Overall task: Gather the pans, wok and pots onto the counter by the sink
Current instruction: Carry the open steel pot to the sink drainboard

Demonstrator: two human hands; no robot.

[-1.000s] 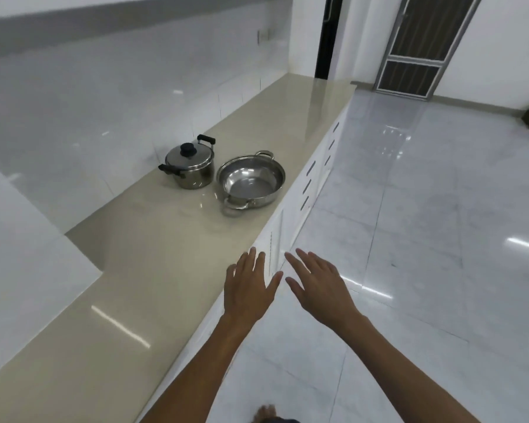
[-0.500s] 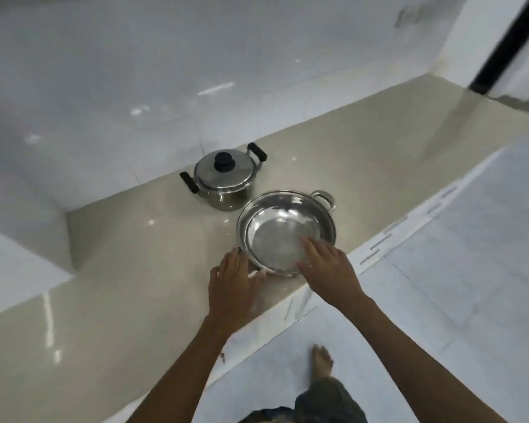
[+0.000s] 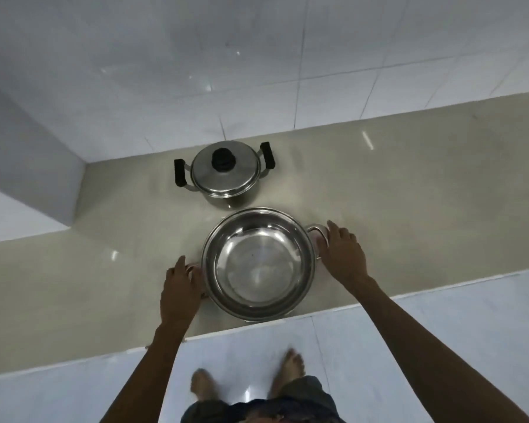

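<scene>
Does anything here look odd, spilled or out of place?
Nothing stands out. The lidded pot stands upright by the wall with its lid on square. The open pan sits flat and empty near the counter edge, a hand at each handle: left hand, right hand. No spills or damage show.

arms: bare, no sleeves in view
hands [image 3: 180,285]: bare, no rings or gloves
feet [image 3: 292,364]: bare
clothing [image 3: 257,407]: dark shorts

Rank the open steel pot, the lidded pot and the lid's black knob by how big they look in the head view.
1. Open steel pot, largest, though it sits nearer the camera, which exaggerates it.
2. Lidded pot.
3. Black knob, clearly smallest.
</scene>
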